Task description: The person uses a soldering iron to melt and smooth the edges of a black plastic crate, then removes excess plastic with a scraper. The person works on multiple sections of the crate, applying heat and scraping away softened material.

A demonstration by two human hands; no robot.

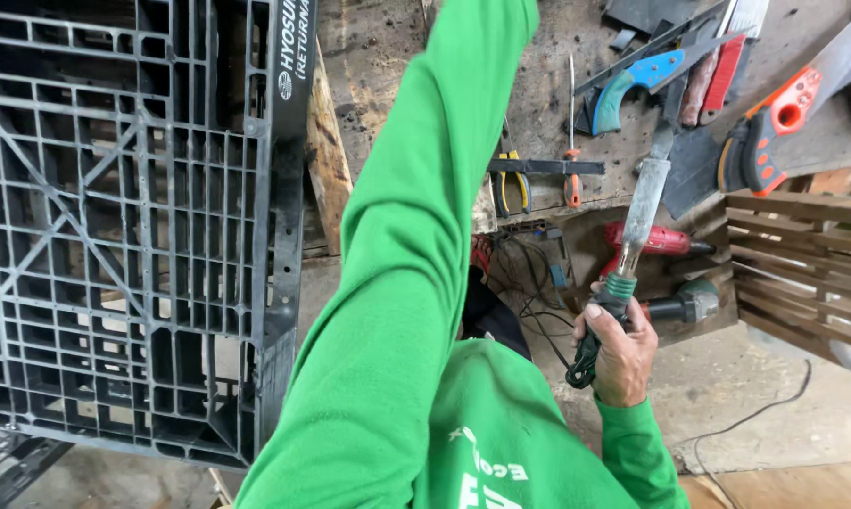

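**Right hand grips a long-barrelled soldering iron; left arm reaches up out of sight**

The right hand [620, 351] is closed in a fist around the dark handle of a soldering iron [640, 212], fingers wrapped tight, thumb lying along the grip. The tool stands nearly upright: a green collar sits just above the fist, and a grey, worn metal barrel rises from there, tilting slightly to the right. A dark cord loops out below the fist.

The left arm, in a green sleeve [416, 254], stretches from the lower middle of the view to the top edge, where it leaves the picture, so I cannot tell whether that hand is open or closed, or whether it holds anything.

Just behind the right hand, past the barrel, lie a red power drill [666, 241] and a grey power tool [694, 300], with tangled black wires to the hand's left. Higher up, above the iron's tip, a worn board carries hand tools: a saw with a blue and teal handle [633, 85], a saw with an orange and black handle [765, 132], yellow-handled pliers [512, 184] and an orange-handled screwdriver [572, 179]. To the right of the hand stands a slatted wooden crate [802, 264]. Well away to the left, beyond the green sleeve, a black plastic pallet [133, 226] stands on edge
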